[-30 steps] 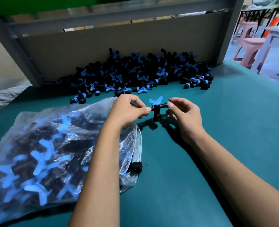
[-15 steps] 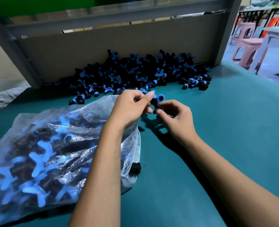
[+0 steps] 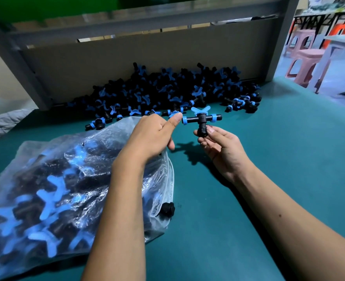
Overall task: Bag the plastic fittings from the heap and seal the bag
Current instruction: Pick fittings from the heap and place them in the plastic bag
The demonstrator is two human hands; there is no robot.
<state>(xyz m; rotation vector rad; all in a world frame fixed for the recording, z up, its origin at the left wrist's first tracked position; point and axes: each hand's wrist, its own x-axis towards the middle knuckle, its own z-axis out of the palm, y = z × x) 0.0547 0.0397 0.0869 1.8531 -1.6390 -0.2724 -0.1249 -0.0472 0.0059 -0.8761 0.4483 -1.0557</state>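
Spreading across the whole lower view is a teal table, with a grey panel standing along its far edge at twelve o'clock. Against that panel lies the heap of black and blue fittings, a long low bank running from ten o'clock to two o'clock. At eight o'clock slumps a clear plastic bag, stuffed with more of the same parts, its mouth open toward three o'clock, where one black fitting pokes out at the lip. A pink stool stands off the table at two o'clock.

The left hand hovers over the bag's upper edge, its fingers loosely curled and holding nothing, the thumb stretched toward the part. The right hand pinches the lower stem of a T-shaped fitting between thumb and fingertips, clear of the table and just in front of the heap. Its long bar lies level, from nine o'clock to three o'clock, with a blue ring at each end. The blue butterfly handle points up, toward twelve.
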